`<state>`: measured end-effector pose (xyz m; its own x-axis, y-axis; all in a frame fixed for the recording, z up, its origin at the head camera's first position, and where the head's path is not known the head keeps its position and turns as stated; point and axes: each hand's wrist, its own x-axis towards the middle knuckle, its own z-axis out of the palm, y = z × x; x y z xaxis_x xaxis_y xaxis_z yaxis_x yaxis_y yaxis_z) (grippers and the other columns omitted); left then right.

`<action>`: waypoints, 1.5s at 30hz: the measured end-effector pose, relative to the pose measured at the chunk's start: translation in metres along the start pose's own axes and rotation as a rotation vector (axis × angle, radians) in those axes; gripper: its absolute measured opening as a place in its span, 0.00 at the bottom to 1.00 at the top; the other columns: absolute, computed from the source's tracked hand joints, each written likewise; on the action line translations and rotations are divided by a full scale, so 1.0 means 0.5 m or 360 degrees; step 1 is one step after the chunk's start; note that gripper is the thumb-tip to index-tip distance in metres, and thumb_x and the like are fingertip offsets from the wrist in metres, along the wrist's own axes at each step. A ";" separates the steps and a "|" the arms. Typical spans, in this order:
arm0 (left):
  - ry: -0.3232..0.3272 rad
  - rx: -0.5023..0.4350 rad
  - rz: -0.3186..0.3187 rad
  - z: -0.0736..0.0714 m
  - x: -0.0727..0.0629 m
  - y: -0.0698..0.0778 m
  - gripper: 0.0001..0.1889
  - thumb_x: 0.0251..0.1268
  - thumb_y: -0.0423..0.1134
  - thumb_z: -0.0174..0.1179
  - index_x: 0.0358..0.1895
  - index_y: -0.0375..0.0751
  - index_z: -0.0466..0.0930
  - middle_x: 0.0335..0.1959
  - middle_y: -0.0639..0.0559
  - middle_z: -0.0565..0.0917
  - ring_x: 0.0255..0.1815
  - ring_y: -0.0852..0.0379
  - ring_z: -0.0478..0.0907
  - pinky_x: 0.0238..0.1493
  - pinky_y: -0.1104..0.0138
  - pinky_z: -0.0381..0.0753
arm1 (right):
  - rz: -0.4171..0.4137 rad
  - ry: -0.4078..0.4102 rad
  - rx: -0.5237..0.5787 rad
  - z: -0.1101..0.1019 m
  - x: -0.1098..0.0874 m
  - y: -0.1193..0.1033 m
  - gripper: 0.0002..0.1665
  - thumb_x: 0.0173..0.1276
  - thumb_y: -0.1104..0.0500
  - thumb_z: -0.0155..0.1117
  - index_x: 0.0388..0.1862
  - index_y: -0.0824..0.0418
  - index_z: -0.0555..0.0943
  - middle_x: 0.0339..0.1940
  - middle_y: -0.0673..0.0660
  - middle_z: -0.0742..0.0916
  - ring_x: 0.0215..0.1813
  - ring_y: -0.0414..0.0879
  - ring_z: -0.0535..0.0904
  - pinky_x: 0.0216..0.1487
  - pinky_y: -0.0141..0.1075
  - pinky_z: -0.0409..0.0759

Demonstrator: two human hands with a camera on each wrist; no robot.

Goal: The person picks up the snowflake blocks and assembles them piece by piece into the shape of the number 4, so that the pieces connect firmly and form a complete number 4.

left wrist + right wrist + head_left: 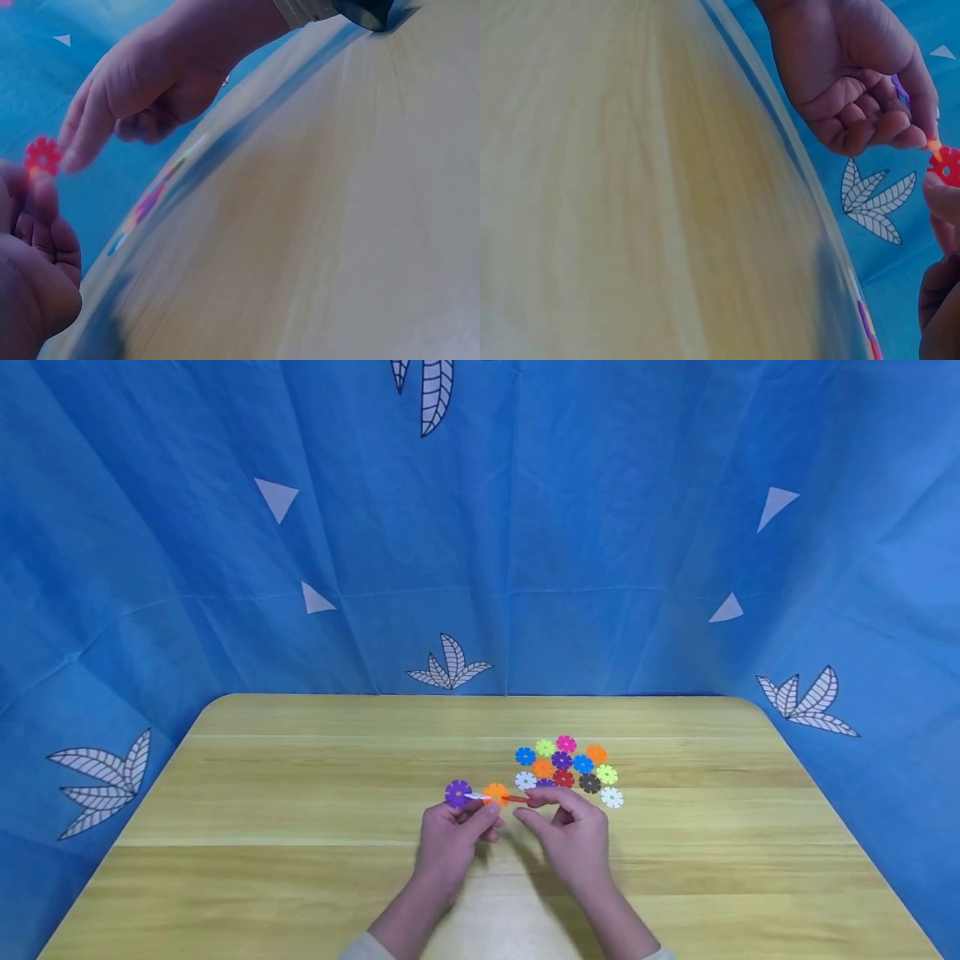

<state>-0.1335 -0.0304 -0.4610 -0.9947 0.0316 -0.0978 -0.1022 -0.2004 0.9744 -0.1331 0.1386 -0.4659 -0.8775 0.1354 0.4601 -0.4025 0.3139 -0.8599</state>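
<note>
A row of notched flower-shaped plastic discs is held above the table between both hands. It runs from a purple disc (458, 793) through a white disc (477, 796) seen edge-on and an orange disc (495, 792) to a red disc (514, 798). My left hand (452, 847) pinches the orange disc near its lower edge. At the right end, my right hand (576, 842) holds the red disc by its edge with thumb and index finger. The red disc (43, 156) shows face-on in the left wrist view; in the right wrist view, the orange disc (934, 146) meets it.
Loose flower discs in several colours lie just beyond my right hand, among them a pink disc (566, 744), a black disc (590, 783) and a white disc (612, 797). Behind the wooden table (262, 793) hangs a blue patterned cloth (600, 527).
</note>
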 end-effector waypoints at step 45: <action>0.0045 -0.0014 -0.0037 -0.015 0.012 0.006 0.10 0.62 0.34 0.70 0.40 0.29 0.84 0.31 0.40 0.86 0.26 0.52 0.83 0.36 0.65 0.86 | 0.0743 0.0127 -0.0731 -0.150 0.021 0.058 0.24 0.53 0.57 0.81 0.49 0.61 0.86 0.27 0.51 0.86 0.24 0.43 0.78 0.27 0.33 0.75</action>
<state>-0.1398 -0.0381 -0.4602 -0.9919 0.0088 -0.1265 -0.1255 -0.2088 0.9699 -0.1344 0.2194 -0.4693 -0.9038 0.4180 0.0916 0.1835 0.5721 -0.7994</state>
